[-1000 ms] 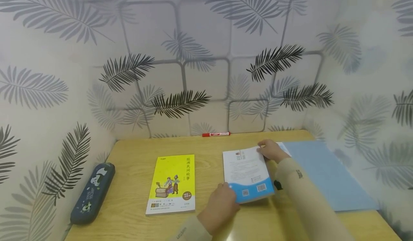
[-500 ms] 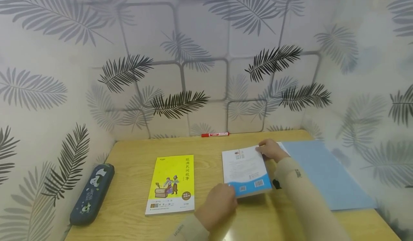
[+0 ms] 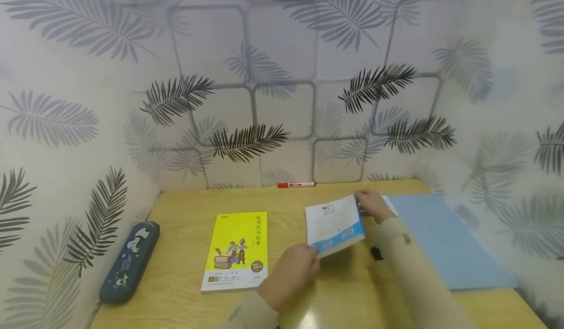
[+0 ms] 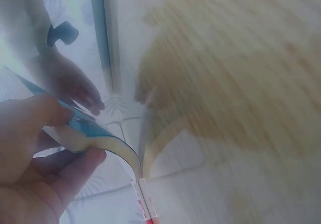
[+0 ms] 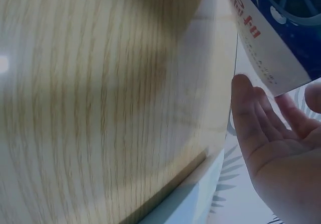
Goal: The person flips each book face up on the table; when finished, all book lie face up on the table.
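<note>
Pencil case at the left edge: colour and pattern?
Dark blue pencil case with white panda-like prints; head view shows it best.

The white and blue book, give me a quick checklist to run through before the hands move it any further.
1. Left hand grips the white and blue book at its near corner: ok.
2. Right hand touches the far edge: ok; whether it truly grips: cannot tell.
3. Near edge raised off the table: ok.
4. Yellow book lies apart, to the left: ok.
5. Blue folder lies flat on the right, clear of the lifted book: ok.
6. Red marker rests by the wall, out of the way: ok.
</note>
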{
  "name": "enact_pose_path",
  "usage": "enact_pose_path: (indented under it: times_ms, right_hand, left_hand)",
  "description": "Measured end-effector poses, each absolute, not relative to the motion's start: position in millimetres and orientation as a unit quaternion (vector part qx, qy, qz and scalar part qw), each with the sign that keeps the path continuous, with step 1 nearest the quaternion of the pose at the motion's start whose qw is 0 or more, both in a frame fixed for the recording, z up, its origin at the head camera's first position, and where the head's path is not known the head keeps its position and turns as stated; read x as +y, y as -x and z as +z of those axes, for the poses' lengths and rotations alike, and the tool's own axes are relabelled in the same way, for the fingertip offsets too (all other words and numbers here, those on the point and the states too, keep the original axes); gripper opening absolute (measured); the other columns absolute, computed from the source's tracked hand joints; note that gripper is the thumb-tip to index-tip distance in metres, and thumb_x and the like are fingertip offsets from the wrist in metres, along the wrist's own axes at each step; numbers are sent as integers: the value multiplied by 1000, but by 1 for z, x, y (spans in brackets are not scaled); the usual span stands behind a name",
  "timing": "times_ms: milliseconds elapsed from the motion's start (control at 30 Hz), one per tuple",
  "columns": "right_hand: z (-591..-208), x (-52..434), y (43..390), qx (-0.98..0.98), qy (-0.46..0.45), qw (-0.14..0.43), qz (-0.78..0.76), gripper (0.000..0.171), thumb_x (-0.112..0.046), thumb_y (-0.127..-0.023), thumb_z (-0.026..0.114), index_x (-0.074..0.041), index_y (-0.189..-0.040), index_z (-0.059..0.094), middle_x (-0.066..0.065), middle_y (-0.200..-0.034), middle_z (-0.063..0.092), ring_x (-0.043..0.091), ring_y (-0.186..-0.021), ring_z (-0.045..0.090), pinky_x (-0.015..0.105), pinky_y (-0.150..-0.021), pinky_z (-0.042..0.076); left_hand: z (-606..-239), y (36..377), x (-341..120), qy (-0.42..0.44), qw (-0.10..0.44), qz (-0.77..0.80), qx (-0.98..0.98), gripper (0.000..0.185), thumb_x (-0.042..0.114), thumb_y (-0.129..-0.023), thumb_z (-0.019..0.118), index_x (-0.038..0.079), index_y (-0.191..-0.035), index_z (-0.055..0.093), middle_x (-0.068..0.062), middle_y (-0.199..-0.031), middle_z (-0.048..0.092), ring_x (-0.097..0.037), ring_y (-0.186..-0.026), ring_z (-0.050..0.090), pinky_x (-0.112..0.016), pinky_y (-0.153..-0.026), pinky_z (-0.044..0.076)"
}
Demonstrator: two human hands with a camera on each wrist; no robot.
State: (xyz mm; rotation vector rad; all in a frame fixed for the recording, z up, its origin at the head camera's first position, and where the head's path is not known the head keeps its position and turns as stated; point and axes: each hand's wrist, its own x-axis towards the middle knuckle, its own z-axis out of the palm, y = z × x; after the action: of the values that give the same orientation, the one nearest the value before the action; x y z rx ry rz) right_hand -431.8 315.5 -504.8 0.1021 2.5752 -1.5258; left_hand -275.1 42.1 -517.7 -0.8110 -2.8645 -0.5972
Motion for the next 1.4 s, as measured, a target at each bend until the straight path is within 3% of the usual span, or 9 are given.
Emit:
enact_pose_path:
  times_ms: [267, 367, 500, 600, 733, 833, 1067, 1267, 1400]
  right_hand:
    - [-508, 309, 434, 802, -46, 73, -591, 47, -13, -108, 33, 11, -148, 35, 26, -135, 48, 26, -97, 61, 34, -80, 57]
    - [-508, 309, 434, 791, -47, 67, -606, 47, -8, -104, 35, 8, -149, 35, 24, -131, 51, 23, -92, 62, 32, -77, 57]
    - [-509, 308, 432, 783, -43, 60, -617, 49, -12, -106, 42, 5, -151, 33, 22, -131, 51, 21, -93, 63, 31, -77, 57]
    - [-509, 307, 429, 785, -32, 52, -617, 52, -20, -108, 47, 5, -152, 32, 24, -135, 50, 20, -94, 64, 29, -78, 57]
    - [-511, 306, 427, 780, -30, 40, -623, 54, -26, -110, 47, 4, -152, 32, 29, -143, 47, 19, -98, 63, 27, -78, 55]
    - [-512, 306, 426, 770, -28, 35, -636, 54, -24, -111, 45, 5, -153, 29, 30, -144, 45, 18, -100, 62, 27, -78, 56]
    - [-512, 305, 427, 753, -27, 16, -657, 54, -17, -109, 48, 1, -156, 27, 25, -137, 50, 15, -93, 64, 29, -79, 57]
    - [-510, 306, 427, 754, -3, 4, -657, 53, -22, -111, 45, -2, -156, 28, 22, -134, 51, 15, -96, 62, 34, -83, 56]
    - [-506, 308, 428, 755, 3, -3, -656, 52, -27, -111, 45, -3, -155, 30, 23, -139, 49, 22, -107, 60, 40, -91, 53]
  left_hand:
    - [-519, 277, 38, 297, 77, -178, -935, 18, 25, -101, 65, 10, -93, 71, 6, -66, 56, -5, -54, 45, -17, -49, 39]
    - [-516, 276, 37, 297, 78, -188, -933, 23, 26, -102, 64, 7, -112, 73, 4, -68, 57, -5, -53, 45, -18, -47, 38]
    - [-513, 275, 35, 299, 84, -207, -928, 40, 26, -103, 64, 11, -140, 62, 3, -72, 57, -5, -55, 45, -18, -48, 38]
    - [-512, 275, 33, 307, 125, -204, -921, 46, 26, -102, 65, 15, -145, 56, 3, -74, 59, -5, -58, 46, -17, -50, 38]
    - [-511, 275, 33, 308, 196, -204, -908, 45, 25, -101, 66, 12, -143, 54, 2, -74, 59, -4, -57, 46, -15, -49, 37]
    - [-512, 275, 34, 292, 210, -233, -903, 36, 23, -101, 66, 9, -132, 52, 2, -75, 59, -3, -56, 45, -12, -48, 36]
    - [-520, 275, 35, 293, 202, -266, -896, 18, 12, -97, 70, 11, -106, 55, 4, -74, 58, -1, -57, 49, -10, -48, 38]
    - [-527, 271, 37, 314, 182, -278, -889, 12, 8, -95, 71, 12, -99, 60, 3, -79, 65, -1, -64, 56, -9, -54, 42]
    - [-525, 266, 38, 314, 167, -296, -886, 9, 7, -96, 69, 11, -100, 62, 4, -78, 65, 0, -63, 55, -9, -55, 43]
